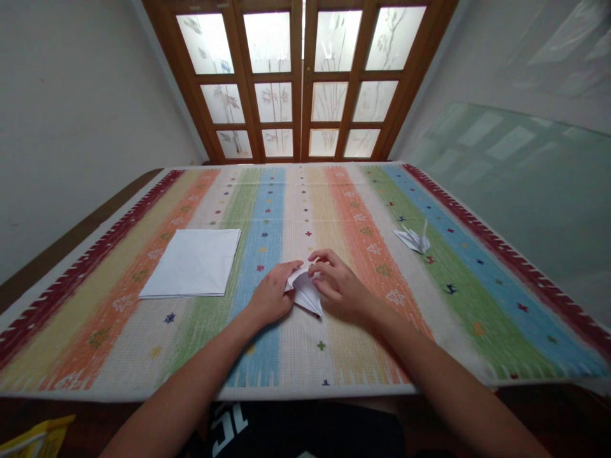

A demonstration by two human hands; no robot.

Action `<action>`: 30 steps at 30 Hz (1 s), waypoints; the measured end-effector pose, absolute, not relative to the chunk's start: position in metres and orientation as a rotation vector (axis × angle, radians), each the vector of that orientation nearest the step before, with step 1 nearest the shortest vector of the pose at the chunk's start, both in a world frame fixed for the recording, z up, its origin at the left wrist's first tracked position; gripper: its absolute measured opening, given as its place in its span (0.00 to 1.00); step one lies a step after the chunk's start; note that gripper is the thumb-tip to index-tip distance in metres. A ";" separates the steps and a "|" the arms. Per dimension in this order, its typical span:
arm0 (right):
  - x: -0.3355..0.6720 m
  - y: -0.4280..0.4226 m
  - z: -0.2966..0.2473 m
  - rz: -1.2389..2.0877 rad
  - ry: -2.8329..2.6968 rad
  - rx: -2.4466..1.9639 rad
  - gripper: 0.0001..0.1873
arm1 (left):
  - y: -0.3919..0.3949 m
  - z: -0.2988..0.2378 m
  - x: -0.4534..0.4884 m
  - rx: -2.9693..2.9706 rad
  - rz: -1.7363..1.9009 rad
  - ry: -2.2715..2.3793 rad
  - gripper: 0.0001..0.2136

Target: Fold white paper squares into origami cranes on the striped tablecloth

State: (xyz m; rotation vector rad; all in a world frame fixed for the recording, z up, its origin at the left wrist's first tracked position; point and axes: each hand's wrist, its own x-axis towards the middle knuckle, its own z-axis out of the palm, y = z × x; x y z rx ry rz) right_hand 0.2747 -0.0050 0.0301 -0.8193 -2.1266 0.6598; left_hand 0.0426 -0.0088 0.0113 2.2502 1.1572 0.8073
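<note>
A partly folded white paper piece [305, 291] lies on the striped cloth in front of me. My left hand [271, 297] rests on its left side with the fingers closed down on it. My right hand [338, 284] pinches its upper right edge with curled fingers. Both hands hold the paper against the cloth.
A stack of flat white paper sheets [193, 263] lies to the left. A finished white paper crane [414, 239] stands to the right. The colourful striped cloth [429, 299] covers the table. Wooden doors with frosted glass [300, 76] stand behind. A yellow object [35, 436] sits at the bottom left.
</note>
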 end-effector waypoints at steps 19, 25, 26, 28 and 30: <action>0.282 -0.006 0.038 -0.152 -2.699 -0.790 0.14 | -0.005 0.016 0.042 2.005 0.918 1.548 0.13; 0.279 -0.010 0.042 -0.215 -2.743 -0.799 0.06 | -0.007 0.018 0.043 2.180 0.873 1.345 0.07; 0.279 -0.010 0.042 -0.224 -2.743 -0.794 0.06 | -0.008 0.018 0.043 2.217 0.854 1.302 0.06; 0.279 -0.011 0.043 -0.272 -2.730 -0.795 0.07 | -0.009 0.017 0.043 2.282 0.825 1.208 0.06; 0.279 -0.012 0.045 -0.346 -2.708 -0.805 0.09 | -0.010 0.015 0.042 2.319 0.815 1.126 0.09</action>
